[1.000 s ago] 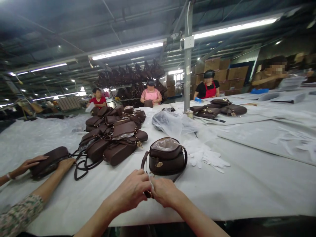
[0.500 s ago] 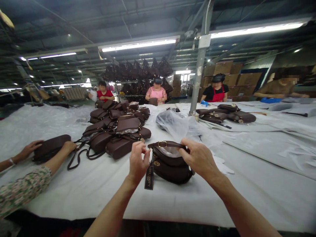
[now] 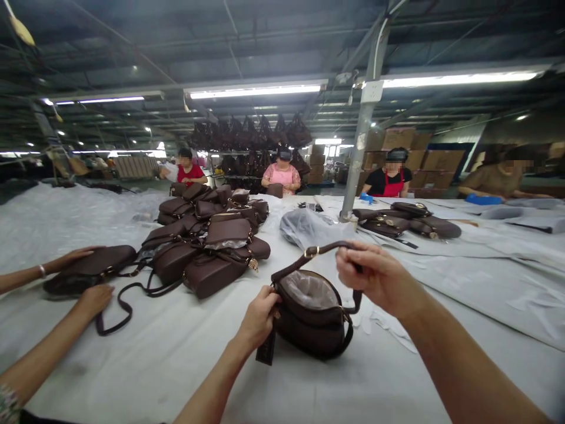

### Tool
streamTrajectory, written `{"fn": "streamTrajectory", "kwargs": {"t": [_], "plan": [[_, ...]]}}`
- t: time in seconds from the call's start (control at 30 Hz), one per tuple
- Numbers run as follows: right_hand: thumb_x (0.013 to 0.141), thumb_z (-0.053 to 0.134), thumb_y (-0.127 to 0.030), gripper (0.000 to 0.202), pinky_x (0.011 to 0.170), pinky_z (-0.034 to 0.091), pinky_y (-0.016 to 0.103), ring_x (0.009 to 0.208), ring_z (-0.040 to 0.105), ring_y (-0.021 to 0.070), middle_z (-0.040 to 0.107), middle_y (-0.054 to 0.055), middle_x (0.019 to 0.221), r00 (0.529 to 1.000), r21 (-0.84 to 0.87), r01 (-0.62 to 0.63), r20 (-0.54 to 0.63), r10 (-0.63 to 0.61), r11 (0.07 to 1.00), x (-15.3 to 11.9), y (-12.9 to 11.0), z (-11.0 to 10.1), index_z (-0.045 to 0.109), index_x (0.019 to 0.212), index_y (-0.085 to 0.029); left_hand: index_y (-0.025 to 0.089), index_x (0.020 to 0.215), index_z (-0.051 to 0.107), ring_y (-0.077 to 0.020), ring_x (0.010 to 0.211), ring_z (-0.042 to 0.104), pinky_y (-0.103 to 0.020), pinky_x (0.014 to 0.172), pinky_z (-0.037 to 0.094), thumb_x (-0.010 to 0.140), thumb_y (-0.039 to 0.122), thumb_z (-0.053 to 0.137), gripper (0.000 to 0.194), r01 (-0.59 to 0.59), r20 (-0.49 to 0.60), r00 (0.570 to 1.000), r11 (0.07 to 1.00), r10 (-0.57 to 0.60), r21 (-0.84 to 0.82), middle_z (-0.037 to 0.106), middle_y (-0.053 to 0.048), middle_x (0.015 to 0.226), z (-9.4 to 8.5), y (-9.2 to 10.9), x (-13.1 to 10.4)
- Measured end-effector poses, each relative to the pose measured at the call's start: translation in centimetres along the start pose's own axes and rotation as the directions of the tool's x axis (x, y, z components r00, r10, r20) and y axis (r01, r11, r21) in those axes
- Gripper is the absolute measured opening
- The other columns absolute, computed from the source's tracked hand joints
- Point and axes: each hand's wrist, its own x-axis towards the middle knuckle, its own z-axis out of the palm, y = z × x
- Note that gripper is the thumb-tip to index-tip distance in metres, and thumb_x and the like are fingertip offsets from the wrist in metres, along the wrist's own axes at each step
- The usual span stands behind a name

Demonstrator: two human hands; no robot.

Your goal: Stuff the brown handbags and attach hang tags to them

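Note:
In front of me a dark brown handbag (image 3: pixel 309 330) stands on the white-covered table, its top open on clear plastic stuffing (image 3: pixel 309 290). My right hand (image 3: pixel 375 274) is closed round the bag's strap (image 3: pixel 291 268), which arches up above the opening with a gold buckle. At the bag's left side, my left hand (image 3: pixel 260 315) pinches its edge near the strap's end; the fingertips are partly hidden. A black hang tag (image 3: pixel 265 348) dangles below that hand.
Several brown handbags (image 3: pixel 216 268) lie piled to the left, and more bags (image 3: pixel 388 221) lie behind the post (image 3: pixel 356 159). A co-worker's hands (image 3: pixel 95 300) hold another bag (image 3: pixel 97 262) at far left. Plastic sheeting (image 3: pixel 313 227) lies beyond my bag; co-workers sit opposite.
My right hand has raised the strap off the opening. My left hand has moved down onto the bag's side, and the tag has turned. The co-worker's bag at left has tilted.

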Motion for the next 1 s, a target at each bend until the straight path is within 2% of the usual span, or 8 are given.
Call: {"fn": "streamTrajectory", "kwargs": {"t": [0.1, 0.23, 0.37, 0.47, 0.57, 0.7, 0.87, 1.0], "plan": [[0.073, 0.072, -0.036, 0.022, 0.039, 0.009, 0.022, 0.041, 0.014, 0.0024, 0.042, -0.006, 0.056, 0.99, 0.006, 0.089, -0.11, -0.088, 0.996, 1.7, -3.2, -1.1, 0.061, 0.072, -0.017, 0.019, 0.091, 0.061, -0.0182, 0.097, 0.056, -0.029, 0.086, 0.048, 0.068, -0.002, 0.042, 0.036, -0.046, 0.091, 0.995, 0.998, 0.05, -0.049, 0.056, -0.006, 0.104, -1.5, 0.3, -0.5], [0.076, 0.071, -0.036, 0.019, 0.04, 0.006, 0.023, 0.042, 0.014, 0.0038, 0.041, -0.004, 0.057, 0.972, -0.166, 0.118, -0.184, -0.148, 0.979, 3.7, -6.2, -1.6, 0.065, 0.075, -0.018, 0.019, 0.085, 0.063, -0.0174, 0.092, 0.058, -0.029, 0.082, 0.048, 0.075, 0.003, 0.046, 0.025, -0.067, 0.137, 0.986, 0.976, 0.097, -0.207, 0.059, -0.005, 0.096, -3.1, 1.3, -0.9], [0.074, 0.072, -0.038, 0.023, 0.04, 0.007, 0.024, 0.042, 0.017, 0.004, 0.041, -0.004, 0.056, 0.989, -0.307, 0.089, -0.083, -0.12, 0.948, 4.9, -7.9, 0.0, 0.067, 0.08, -0.017, 0.018, 0.092, 0.061, -0.0185, 0.088, 0.057, -0.034, 0.082, 0.047, 0.082, 0.016, 0.053, 0.013, -0.04, -0.15, 0.989, 0.973, 0.006, -0.229, 0.061, -0.006, 0.093, -3.5, 2.4, 1.0], [0.072, 0.075, -0.041, 0.029, 0.04, 0.007, 0.023, 0.042, 0.018, 0.0031, 0.04, -0.005, 0.055, 0.997, -0.343, 0.065, -0.015, -0.074, 0.937, 5.6, -8.0, 1.4, 0.067, 0.082, -0.015, 0.019, 0.124, 0.051, -0.0235, 0.107, 0.053, -0.041, 0.095, 0.043, 0.077, 0.022, 0.063, 0.048, -0.055, -0.291, 0.957, 0.971, -0.016, -0.234, 0.057, -0.011, 0.121, -2.9, 4.0, 4.1], [0.071, 0.075, -0.043, 0.033, 0.04, 0.006, 0.022, 0.041, 0.016, 0.0022, 0.038, -0.007, 0.052, 0.999, -0.333, 0.039, 0.01, -0.038, 0.942, 6.2, -7.5, 2.1, 0.067, 0.083, -0.013, 0.018, 0.135, 0.043, -0.022, 0.106, 0.056, -0.038, 0.095, 0.043, 0.08, 0.025, 0.062, 0.059, -0.095, -0.2, 0.98, 0.911, 0.014, -0.401, 0.06, -0.011, 0.119, -2.1, 6.0, 7.5], [0.072, 0.076, -0.04, 0.031, 0.038, 0.008, 0.019, 0.04, 0.017, 0.0013, 0.035, -0.008, 0.053, 0.998, -0.277, 0.041, -0.027, -0.05, 0.96, 6.8, -7.4, 1.4, 0.066, 0.082, -0.012, 0.016, 0.123, 0.054, -0.012, 0.063, 0.052, -0.025, 0.065, 0.043, 0.089, 0.033, 0.048, 0.039, -0.061, -0.136, 0.99, 0.814, -0.022, -0.577, 0.056, 0.002, 0.07, -1.8, 7.4, 10.7], [0.075, 0.073, -0.032, 0.022, 0.034, 0.011, 0.017, 0.038, 0.017, 0.0012, 0.033, -0.008, 0.054, 0.996, -0.262, 0.0, -0.082, -0.022, 0.965, 7.9, -8.1, 0.1, 0.064, 0.08, -0.012, 0.014, 0.082, 0.061, -0.0121, 0.065, 0.048, -0.025, 0.067, 0.039, 0.089, 0.039, 0.045, 0.03, -0.032, -0.043, 0.999, 0.831, 0.01, -0.555, 0.05, 0.001, 0.064, -2.4, 5.9, 11.6], [0.077, 0.069, -0.023, 0.014, 0.031, 0.013, 0.015, 0.037, 0.017, 0.0009, 0.032, -0.008, 0.053, 0.987, -0.206, -0.047, -0.163, 0.013, 0.977, 9.2, -8.1, -0.5, 0.064, 0.077, -0.01, 0.015, 0.076, 0.057, -0.0145, 0.071, 0.051, -0.027, 0.073, 0.041, 0.089, 0.044, 0.045, 0.034, 0.032, 0.058, 0.998, 0.826, 0.001, -0.562, 0.056, -0.001, 0.07, -2.7, 3.6, 10.8]]}}
